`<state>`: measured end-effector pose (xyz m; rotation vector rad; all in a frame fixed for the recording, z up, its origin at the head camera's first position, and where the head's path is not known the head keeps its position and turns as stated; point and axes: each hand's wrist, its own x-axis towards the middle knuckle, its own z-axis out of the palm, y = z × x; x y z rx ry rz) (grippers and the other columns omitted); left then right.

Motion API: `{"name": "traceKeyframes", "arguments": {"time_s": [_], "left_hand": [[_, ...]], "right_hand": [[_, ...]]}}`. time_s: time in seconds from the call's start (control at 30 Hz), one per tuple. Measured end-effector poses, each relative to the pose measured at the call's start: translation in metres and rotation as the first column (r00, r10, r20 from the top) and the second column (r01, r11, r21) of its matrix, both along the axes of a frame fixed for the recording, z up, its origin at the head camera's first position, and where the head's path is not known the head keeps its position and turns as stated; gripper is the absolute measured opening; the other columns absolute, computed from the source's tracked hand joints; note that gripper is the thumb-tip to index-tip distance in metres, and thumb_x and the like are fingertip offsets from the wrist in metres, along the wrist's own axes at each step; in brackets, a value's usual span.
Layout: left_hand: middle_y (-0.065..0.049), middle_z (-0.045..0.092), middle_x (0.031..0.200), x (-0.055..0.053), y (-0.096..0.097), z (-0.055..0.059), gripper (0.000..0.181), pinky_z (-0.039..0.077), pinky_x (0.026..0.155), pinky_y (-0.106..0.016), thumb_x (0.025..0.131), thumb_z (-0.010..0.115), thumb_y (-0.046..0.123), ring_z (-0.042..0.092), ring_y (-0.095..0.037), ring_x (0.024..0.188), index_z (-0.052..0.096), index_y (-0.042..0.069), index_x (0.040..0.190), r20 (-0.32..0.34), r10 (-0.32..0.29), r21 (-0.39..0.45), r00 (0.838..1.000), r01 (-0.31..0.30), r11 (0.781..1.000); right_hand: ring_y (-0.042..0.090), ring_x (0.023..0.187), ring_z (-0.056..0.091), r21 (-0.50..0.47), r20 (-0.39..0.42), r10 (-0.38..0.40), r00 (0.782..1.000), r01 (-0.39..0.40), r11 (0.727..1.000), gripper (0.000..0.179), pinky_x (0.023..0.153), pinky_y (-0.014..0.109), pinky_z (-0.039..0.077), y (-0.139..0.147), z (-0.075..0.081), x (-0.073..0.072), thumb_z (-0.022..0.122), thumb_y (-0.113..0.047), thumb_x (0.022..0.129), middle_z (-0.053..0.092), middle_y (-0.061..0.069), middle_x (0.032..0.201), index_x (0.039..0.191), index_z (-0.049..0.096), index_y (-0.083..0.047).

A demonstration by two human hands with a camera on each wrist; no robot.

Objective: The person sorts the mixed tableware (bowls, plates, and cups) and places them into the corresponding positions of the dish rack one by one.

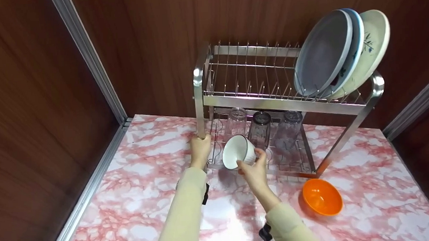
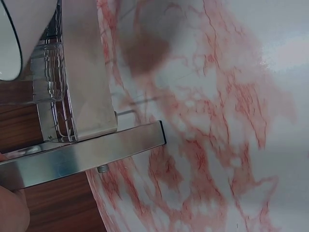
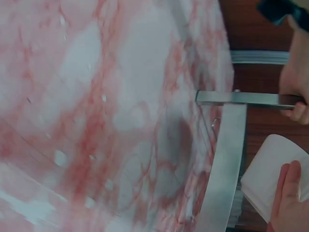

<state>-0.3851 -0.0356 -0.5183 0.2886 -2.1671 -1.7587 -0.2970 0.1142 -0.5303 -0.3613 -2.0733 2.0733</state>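
My left hand [image 1: 200, 150] grips the left front leg of a metal dish rack [image 1: 200, 114], low down near the table. In my right hand [image 1: 254, 171] is a small white bowl [image 1: 234, 151] with a dark rim, pinched between thumb and fingers. The bowl is tilted, its mouth facing left, in front of the rack's lower shelf. In the right wrist view, fingers [image 3: 291, 181] lie along the outside of the bowl [image 3: 268, 166]. Just behind the bowl, three glasses stand upside down on the lower shelf: a clear glass [image 1: 236, 121], a dark glass [image 1: 260, 127] and a purplish glass [image 1: 289, 129].
Several plates [image 1: 324, 52] lean upright at the right end of the upper shelf. An orange bowl [image 1: 322, 197] sits on the marbled table [image 1: 131, 209] by the rack's right front foot. Brown wood panels [image 1: 152, 54] close in the back and sides.
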Motion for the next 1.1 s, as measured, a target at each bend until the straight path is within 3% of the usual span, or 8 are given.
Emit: {"name": "traceKeyframes", "arguments": {"time_s": [0.13, 0.23, 0.33, 0.47, 0.73, 0.93, 1.1], "left_hand": [[0.007, 0.032, 0.050, -0.001, 0.000, 0.000, 0.031, 0.030, 0.047, -0.026, 0.081, 0.054, 0.009, 0.032, -0.013, 0.050, 0.038, 0.018, 0.055, 0.008, -0.002, 0.019, 1.000, 0.002, 1.000], [0.006, 0.032, 0.051, -0.001, 0.000, 0.000, 0.030, 0.031, 0.047, -0.027, 0.080, 0.054, 0.009, 0.033, -0.013, 0.051, 0.039, 0.018, 0.056, 0.006, 0.002, 0.025, 1.000, -0.002, 1.000], [0.007, 0.032, 0.051, -0.001, 0.000, 0.000, 0.030, 0.031, 0.048, -0.026, 0.080, 0.053, 0.008, 0.032, -0.013, 0.050, 0.038, 0.018, 0.056, 0.004, -0.001, 0.030, 1.000, 0.001, 1.000], [0.008, 0.030, 0.049, -0.001, 0.001, 0.000, 0.034, 0.030, 0.047, -0.026, 0.080, 0.054, 0.008, 0.031, -0.012, 0.049, 0.036, 0.019, 0.053, 0.009, -0.006, 0.025, 1.000, 0.006, 1.000], [0.006, 0.034, 0.052, 0.000, -0.001, 0.002, 0.033, 0.034, 0.048, -0.030, 0.078, 0.055, 0.008, 0.033, -0.015, 0.052, 0.036, 0.018, 0.052, -0.021, 0.028, -0.061, 0.999, -0.029, 0.998], [0.006, 0.033, 0.051, 0.000, -0.001, 0.002, 0.033, 0.033, 0.049, -0.028, 0.079, 0.054, 0.010, 0.034, -0.015, 0.052, 0.037, 0.019, 0.053, 0.014, 0.020, -0.028, 1.000, -0.020, 0.999], [0.006, 0.032, 0.050, -0.002, -0.001, 0.002, 0.034, 0.035, 0.051, -0.029, 0.080, 0.054, 0.009, 0.035, -0.016, 0.053, 0.037, 0.018, 0.052, 0.007, 0.012, -0.015, 1.000, -0.012, 1.000]], "right_hand": [[0.029, 0.081, 0.058, 0.145, -0.038, -0.016, 0.999, 0.022, 0.989, 0.069, 0.060, 0.035, 0.057, -0.008, -0.001, -0.017, 0.068, -0.002, 0.073, 0.036, 0.025, 0.124, 0.129, 0.029, -0.004], [0.035, 0.084, 0.058, 0.264, -0.032, -0.035, 0.999, 0.042, 0.964, 0.071, 0.058, 0.037, 0.056, -0.012, -0.001, -0.023, 0.072, -0.006, 0.071, 0.035, 0.026, 0.122, 0.129, 0.032, -0.006], [0.039, 0.097, 0.053, 0.378, -0.048, -0.053, 0.997, 0.067, 0.923, 0.070, 0.072, 0.042, 0.055, -0.016, -0.001, -0.028, 0.075, -0.011, 0.070, 0.038, 0.027, 0.121, 0.127, 0.035, -0.008], [0.042, 0.110, 0.046, 0.478, -0.077, -0.073, 0.994, 0.101, 0.872, 0.069, 0.094, 0.050, 0.042, -0.019, -0.002, -0.031, 0.077, -0.015, 0.068, 0.043, 0.028, 0.120, 0.125, 0.039, -0.008], [0.045, 0.105, 0.049, 0.523, -0.034, -0.089, 0.995, 0.094, 0.847, 0.067, 0.088, 0.052, 0.045, -0.022, -0.002, -0.038, 0.077, -0.017, 0.070, 0.042, 0.029, 0.118, 0.125, 0.038, -0.012], [0.046, 0.101, 0.052, 0.527, -0.055, -0.088, 0.995, 0.104, 0.843, 0.066, 0.087, 0.051, 0.047, -0.024, -0.006, -0.043, 0.077, -0.014, 0.069, 0.042, 0.030, 0.116, 0.123, 0.039, -0.010], [0.044, 0.094, 0.055, 0.532, -0.071, -0.081, 0.994, 0.107, 0.840, 0.065, 0.084, 0.049, 0.049, -0.028, -0.009, -0.047, 0.077, -0.012, 0.069, 0.040, 0.029, 0.114, 0.122, 0.040, -0.009]]}}
